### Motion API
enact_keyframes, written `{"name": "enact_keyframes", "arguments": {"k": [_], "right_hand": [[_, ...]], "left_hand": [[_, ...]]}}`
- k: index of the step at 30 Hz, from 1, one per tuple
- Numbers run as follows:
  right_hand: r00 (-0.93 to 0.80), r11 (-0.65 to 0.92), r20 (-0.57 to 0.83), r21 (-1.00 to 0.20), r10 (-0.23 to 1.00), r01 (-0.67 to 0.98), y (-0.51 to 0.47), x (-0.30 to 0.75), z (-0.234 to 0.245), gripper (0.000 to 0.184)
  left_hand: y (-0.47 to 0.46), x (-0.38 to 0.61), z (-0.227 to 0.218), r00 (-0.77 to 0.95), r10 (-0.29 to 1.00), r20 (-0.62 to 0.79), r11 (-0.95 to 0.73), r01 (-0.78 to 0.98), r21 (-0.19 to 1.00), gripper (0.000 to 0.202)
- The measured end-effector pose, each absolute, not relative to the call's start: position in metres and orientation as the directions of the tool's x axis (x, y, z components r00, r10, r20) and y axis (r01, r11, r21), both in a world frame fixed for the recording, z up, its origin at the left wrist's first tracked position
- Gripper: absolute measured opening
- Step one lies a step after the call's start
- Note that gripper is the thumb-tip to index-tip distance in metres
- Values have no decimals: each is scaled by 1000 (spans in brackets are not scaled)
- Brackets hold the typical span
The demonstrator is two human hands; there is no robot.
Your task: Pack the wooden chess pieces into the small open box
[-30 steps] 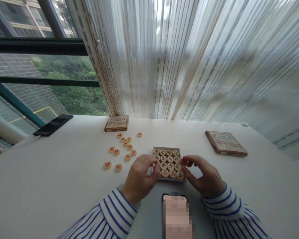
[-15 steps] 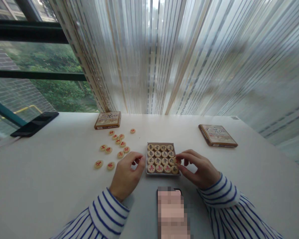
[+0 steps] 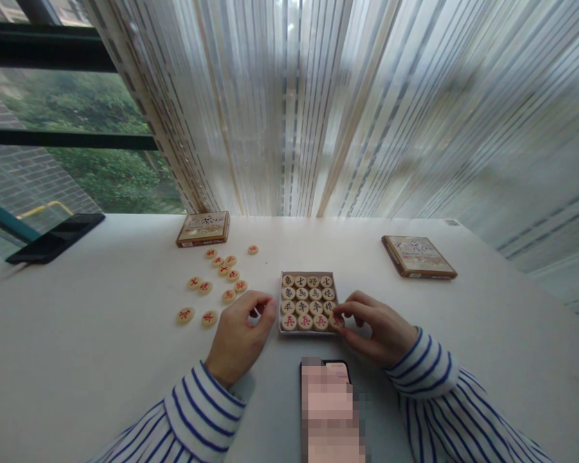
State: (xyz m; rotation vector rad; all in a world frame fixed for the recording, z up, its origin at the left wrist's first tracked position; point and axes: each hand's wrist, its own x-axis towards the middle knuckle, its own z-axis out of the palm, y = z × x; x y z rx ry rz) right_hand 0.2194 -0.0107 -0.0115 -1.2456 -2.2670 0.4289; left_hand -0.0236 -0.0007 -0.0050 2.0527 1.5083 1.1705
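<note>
A shallow open box [image 3: 332, 278] holds rows of round Chinese chess pieces, mostly with black characters. Its front row shows red-marked pieces [image 3: 305, 322]. At the front right corner, my right hand [image 3: 379, 328] pinches a red-marked Chinese chess piece [image 3: 336, 321] between thumb and fingers. The piece lies over the last spot of that row; whether it rests on another piece is unclear. My left hand [image 3: 244, 328] is loosely closed close to the box's left wall. Nothing shows between its thumb and forefinger, and its other fingers are curled out of sight.
Several red-marked pieces [image 3: 228, 296] lie scattered on the white table [image 3: 101, 334] at left. Two flat printed boxes stand further back, one left [image 3: 203, 229] and one right [image 3: 419, 257]. A phone [image 3: 325, 411] lies in front; a dark device [image 3: 58, 238] is far left.
My right hand has brought the red-marked piece down and forward to the front right corner, over where a black-marked piece showed. My left hand stays beside the box. The view has shifted slightly.
</note>
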Motion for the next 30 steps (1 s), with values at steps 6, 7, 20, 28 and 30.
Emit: {"name": "enact_keyframes", "arguments": {"k": [6, 7, 20, 28, 30], "right_hand": [[-456, 515, 247, -514, 855, 687, -10, 221, -12, 21], [-462, 515, 239, -517, 854, 684, -9, 221, -11, 21], [-476, 477, 160, -559, 865, 678, -8, 222, -10, 20], [-480, 470, 142, -561, 866, 682, -9, 221, -9, 22], [-479, 467, 139, -561, 867, 683, -9, 222, -10, 22]], "left_hand": [[-1, -24, -5, 104, 906, 411, -382, 621, 685, 18], [-1, -24, -5, 104, 906, 410, -381, 620, 685, 18], [-2, -24, -6, 142, 943, 301, -320, 628, 709, 19], [-1, -23, -6, 155, 949, 276, -311, 614, 725, 19], [-1, -23, -6, 159, 948, 276, -314, 616, 723, 18]]}}
